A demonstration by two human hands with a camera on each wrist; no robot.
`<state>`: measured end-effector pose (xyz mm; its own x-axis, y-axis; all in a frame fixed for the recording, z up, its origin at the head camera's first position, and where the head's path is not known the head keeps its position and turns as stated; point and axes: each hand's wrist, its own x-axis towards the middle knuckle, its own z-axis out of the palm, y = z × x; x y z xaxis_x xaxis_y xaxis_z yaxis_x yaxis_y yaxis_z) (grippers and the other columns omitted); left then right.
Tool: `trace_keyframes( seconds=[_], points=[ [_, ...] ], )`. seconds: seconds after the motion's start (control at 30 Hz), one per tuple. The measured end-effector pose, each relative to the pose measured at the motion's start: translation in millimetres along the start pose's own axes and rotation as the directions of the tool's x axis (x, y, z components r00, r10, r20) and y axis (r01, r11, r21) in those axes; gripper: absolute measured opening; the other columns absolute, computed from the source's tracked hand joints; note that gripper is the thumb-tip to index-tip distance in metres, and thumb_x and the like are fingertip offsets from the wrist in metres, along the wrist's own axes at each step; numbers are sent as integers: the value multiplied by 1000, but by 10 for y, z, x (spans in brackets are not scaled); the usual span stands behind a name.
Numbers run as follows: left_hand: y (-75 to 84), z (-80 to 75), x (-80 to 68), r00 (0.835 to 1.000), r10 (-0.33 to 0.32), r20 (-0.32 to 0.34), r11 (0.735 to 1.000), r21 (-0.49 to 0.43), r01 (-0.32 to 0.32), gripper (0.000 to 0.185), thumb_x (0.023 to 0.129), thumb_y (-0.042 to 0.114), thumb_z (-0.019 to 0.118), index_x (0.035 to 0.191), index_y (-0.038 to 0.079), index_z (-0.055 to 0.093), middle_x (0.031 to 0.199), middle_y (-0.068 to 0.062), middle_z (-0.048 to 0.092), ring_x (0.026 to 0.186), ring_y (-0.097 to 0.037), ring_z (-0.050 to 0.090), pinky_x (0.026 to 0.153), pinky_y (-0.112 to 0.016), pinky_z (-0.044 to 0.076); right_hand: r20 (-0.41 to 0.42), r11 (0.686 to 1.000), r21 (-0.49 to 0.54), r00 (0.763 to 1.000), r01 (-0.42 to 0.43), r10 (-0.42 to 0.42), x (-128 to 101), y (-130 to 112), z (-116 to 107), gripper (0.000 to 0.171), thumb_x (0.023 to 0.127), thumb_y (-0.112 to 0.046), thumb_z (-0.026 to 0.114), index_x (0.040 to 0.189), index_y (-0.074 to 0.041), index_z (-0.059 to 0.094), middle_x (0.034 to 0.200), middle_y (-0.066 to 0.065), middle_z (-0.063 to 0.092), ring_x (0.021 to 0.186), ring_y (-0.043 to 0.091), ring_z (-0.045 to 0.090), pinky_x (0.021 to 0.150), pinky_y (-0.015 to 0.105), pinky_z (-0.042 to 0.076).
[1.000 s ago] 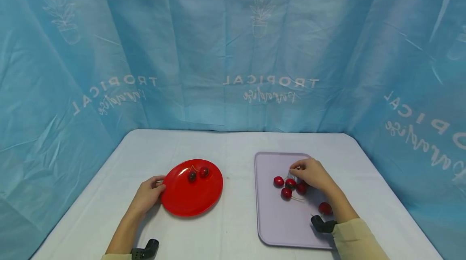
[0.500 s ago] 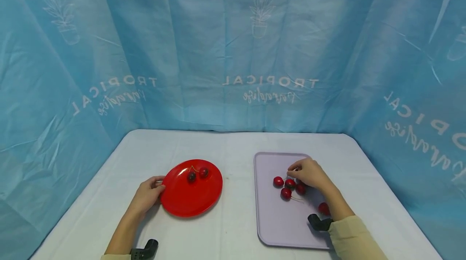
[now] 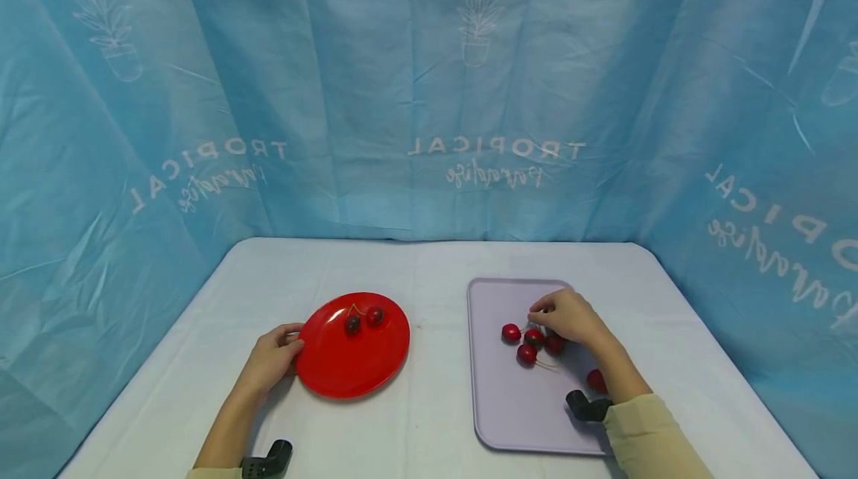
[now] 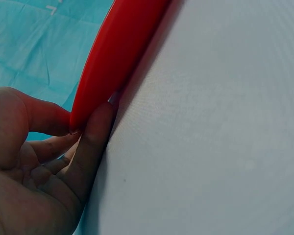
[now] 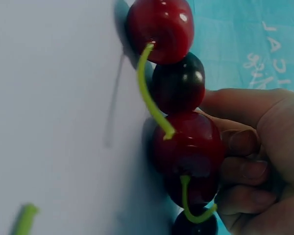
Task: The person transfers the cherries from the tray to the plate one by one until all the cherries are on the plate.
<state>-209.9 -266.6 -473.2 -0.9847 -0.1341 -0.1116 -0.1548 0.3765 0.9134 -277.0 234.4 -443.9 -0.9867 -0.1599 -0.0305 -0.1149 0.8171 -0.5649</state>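
My left hand point(image 3: 269, 361) pinches the left rim of a round red plate point(image 3: 355, 371). In the left wrist view the thumb lies over the plate's edge point(image 4: 100, 78) and a finger is beneath it. Two cherries point(image 3: 375, 316) with joined stems lie on the plate's far part. My right hand point(image 3: 571, 317) is over a lilac tray point(image 3: 512, 419), thumb and forefinger together at the stems of a cluster of several cherries point(image 3: 526, 355). In the right wrist view, cherries point(image 5: 188, 144) with green stems hide the fingertips; the other fingers are curled.
One more cherry point(image 3: 596, 381) lies on the tray by the right wrist, partly covered by it. Plate and tray stand apart on a white-covered table point(image 3: 429, 434). Blue printed curtains point(image 3: 375, 92) enclose the back and sides.
My right hand has shifted slightly left above the cherries, then stayed nearly still. The left hand and the plate have not visibly moved.
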Motion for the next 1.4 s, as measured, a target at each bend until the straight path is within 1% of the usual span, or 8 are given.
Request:
trace_keyframes(
  seconds=[0.13,0.3,0.6,0.77,1.0,1.17,1.27,1.4],
  points=[
    [2,-4,-1,1000,-2,0,1000,5,2,40,96,11,52,134,-3,47,116,-20,58,85,-22,64,71,-32,56,22,1000,4,1000,13,-13,7,12,-4,20,85,-23,71,98,-8,76,76,-1,65,67,18,54,59,31,49],
    [-1,-4,-6,1000,1,2,1000,5,-1,40,96,11,52,134,-3,47,116,-20,58,85,-22,64,71,-33,57,19,1000,3,1000,24,-24,5,11,0,18,85,-22,72,95,-8,76,75,-1,65,67,17,53,59,31,48],
    [9,11,-15,1000,-6,-3,1000,6,6,40,97,11,52,134,-3,47,117,-20,58,84,-22,63,71,-33,56,32,999,-30,999,-26,27,24,-11,21,20,85,-28,72,95,-11,77,78,-2,66,70,18,54,60,32,49],
    [13,15,-20,1000,-10,-9,1000,19,10,41,97,12,52,134,-2,46,118,-21,58,87,-23,63,73,-33,56,27,1000,-22,1000,-6,7,18,-12,14,16,85,-26,72,91,-12,77,77,-2,66,70,17,54,60,33,48],
    [25,13,-44,1000,-8,-11,1000,15,9,41,97,12,52,134,-3,46,117,-21,58,86,-23,63,72,-32,56,28,997,49,998,59,-61,22,38,5,13,86,-21,71,87,-9,76,73,0,63,69,18,52,60,32,46],
    [37,14,-49,1000,-5,-12,1000,7,5,41,97,12,52,134,-3,46,117,-21,58,85,-22,63,71,-32,56,39,988,118,994,100,-105,30,75,9,16,87,-22,71,90,-7,75,75,2,64,70,19,52,61,33,46],
    [38,14,-48,1000,-2,-10,1000,6,2,41,96,12,52,134,-4,46,118,-21,58,86,-22,64,72,-32,56,54,982,156,991,111,-120,31,69,-2,18,87,-23,70,92,-6,75,76,4,64,69,19,51,59,32,45],
    [31,16,-46,1000,-2,-12,1000,3,2,41,97,12,52,134,-4,46,118,-22,58,85,-23,64,71,-32,56,64,975,197,991,103,-118,12,18,-36,20,87,-25,70,94,-6,74,76,7,64,68,22,52,56,32,45]
  ],
)
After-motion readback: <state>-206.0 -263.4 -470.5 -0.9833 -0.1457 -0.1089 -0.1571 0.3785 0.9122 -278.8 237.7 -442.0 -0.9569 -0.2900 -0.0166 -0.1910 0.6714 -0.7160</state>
